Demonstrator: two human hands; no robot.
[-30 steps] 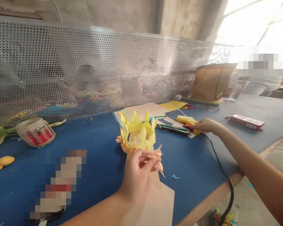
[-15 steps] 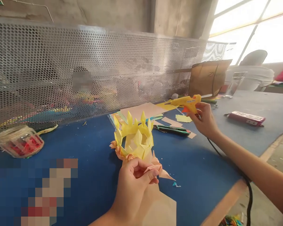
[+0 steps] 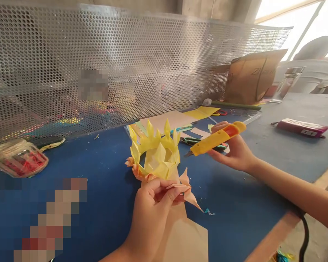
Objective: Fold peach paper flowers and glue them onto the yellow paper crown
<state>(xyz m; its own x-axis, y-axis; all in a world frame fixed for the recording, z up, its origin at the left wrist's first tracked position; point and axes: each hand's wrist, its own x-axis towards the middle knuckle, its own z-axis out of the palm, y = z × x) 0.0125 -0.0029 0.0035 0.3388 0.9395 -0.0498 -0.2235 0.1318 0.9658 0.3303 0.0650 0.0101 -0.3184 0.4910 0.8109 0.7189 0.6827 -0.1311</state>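
Between thumb and fingers, my left hand [image 3: 157, 203] pinches a folded peach paper piece [image 3: 190, 191] with pointed tips. Just beyond it stands a yellow paper crown [image 3: 160, 153] with upright points and peach folded bits [image 3: 136, 171] along its lower left side. A tan paper strip [image 3: 188, 236] runs from under the crown toward me, partly hidden by my left hand. My right hand [image 3: 235, 153] is closed around a yellow hot glue gun [image 3: 215, 140], its metal nozzle aimed left and down, to the right of the crown and apart from it.
Behind the crown lie paper sheets [image 3: 166, 122] and a cutter knife [image 3: 191, 141]. A jar of red bits [image 3: 24, 160] is at left, a purple box [image 3: 302, 127] at right. A perforated metal screen [image 3: 112, 65], paper bag [image 3: 254, 80] and glass bottle [image 3: 288, 85] stand at the back.
My right hand has brought the glue gun down and closer to the crown, turning it so the nozzle points lower. My left hand still pinches the peach piece, now tilted slightly differently.
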